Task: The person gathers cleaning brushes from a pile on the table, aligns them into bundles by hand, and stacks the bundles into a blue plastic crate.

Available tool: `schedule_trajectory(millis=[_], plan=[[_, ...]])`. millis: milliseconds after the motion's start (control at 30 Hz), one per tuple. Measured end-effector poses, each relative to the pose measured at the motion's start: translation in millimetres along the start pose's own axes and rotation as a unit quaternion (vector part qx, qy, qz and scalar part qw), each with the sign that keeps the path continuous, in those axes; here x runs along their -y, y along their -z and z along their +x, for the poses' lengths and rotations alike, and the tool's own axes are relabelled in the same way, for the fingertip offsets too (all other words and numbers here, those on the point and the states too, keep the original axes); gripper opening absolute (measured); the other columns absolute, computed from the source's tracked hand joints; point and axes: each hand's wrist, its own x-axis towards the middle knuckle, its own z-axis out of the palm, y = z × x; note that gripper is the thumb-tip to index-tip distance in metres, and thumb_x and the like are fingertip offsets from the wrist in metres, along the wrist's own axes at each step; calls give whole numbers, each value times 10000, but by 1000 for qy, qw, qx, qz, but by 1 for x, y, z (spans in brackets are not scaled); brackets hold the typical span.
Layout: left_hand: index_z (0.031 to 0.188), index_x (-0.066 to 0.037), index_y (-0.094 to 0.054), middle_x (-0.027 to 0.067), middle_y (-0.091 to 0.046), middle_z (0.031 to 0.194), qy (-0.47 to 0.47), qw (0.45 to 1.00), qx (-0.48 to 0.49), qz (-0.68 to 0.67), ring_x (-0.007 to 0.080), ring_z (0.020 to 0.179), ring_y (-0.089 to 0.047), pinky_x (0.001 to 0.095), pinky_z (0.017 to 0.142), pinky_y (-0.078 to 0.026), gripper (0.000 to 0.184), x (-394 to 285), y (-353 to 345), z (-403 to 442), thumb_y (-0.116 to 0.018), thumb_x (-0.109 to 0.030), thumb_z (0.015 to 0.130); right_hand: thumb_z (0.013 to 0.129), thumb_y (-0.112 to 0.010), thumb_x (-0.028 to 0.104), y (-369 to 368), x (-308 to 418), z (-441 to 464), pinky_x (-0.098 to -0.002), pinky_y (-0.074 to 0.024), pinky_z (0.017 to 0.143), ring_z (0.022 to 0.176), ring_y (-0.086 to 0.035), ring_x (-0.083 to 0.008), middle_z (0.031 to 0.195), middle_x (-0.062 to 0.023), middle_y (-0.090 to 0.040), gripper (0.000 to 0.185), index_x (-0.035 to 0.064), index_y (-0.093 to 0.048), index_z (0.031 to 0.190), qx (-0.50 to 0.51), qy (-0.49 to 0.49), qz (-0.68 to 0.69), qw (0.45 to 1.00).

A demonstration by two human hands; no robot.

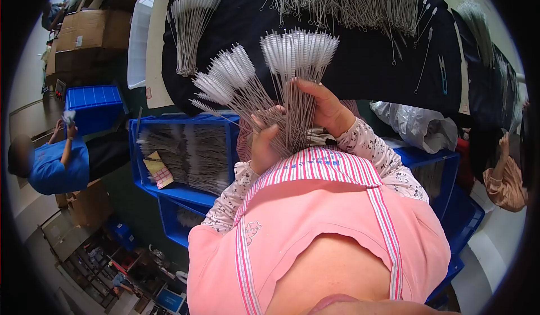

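Two fanned bundles of wire-handled brushes with white bristles are held upright in front of my apron. My left hand [264, 143] is closed around the wire stems of the left bundle [228, 76]. The right bundle [299, 50] is gripped by my right hand [329, 108], its thumb pressed across the stems. The stems of both bundles meet and cross low between my hands. Beyond them on the black cloth [236, 28] lie another brush bundle [194, 22] at the left and a large heap of brushes [349, 3] at the back.
Scissors [443, 74] and several loose brushes lie at the cloth's right. A blue crate [135, 146] of brushes stands left, a plastic bag [419, 125] over a blue crate [447, 174] right. Co-workers are at far left [59, 166] and far right [503, 183].
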Motion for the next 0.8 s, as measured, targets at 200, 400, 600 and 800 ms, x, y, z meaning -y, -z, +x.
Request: schedule_trajectory(millis=[200,400,600,800], plan=[[1261,6,-456,171,-546,1232,-40,997,-3,69,266,1121,-559,423,964,-457,447,-3,-7,5,-460,-105,827,892,-611,202,-19,5,-5,-432,-559,829,919,-660,-233,1085,-168,-645,306,3,-592,1123,-16,-12,7,1000],[1217,19,-495,157,-596,1140,0,989,-12,148,228,1017,-607,370,878,-506,367,-6,-3,5,-448,-29,857,916,-559,343,7,0,2,-396,-551,818,909,-652,-243,1113,-153,-617,502,6,-491,1283,-3,10,-62,998],[1155,23,-518,143,-621,1051,6,988,-63,142,220,922,-634,340,814,-533,303,-6,-12,6,-457,-1,859,925,-538,358,3,1,3,-438,-520,884,1017,-611,-267,1139,-174,-588,510,17,-474,1298,-9,-3,-41,999],[1203,7,-470,155,-593,1112,27,993,-10,111,231,972,-619,355,860,-519,386,-7,-7,6,-438,26,819,932,-518,367,6,3,0,-459,-496,921,1048,-596,-295,1177,-213,-566,517,8,-462,1300,-3,-10,-7,1000]])
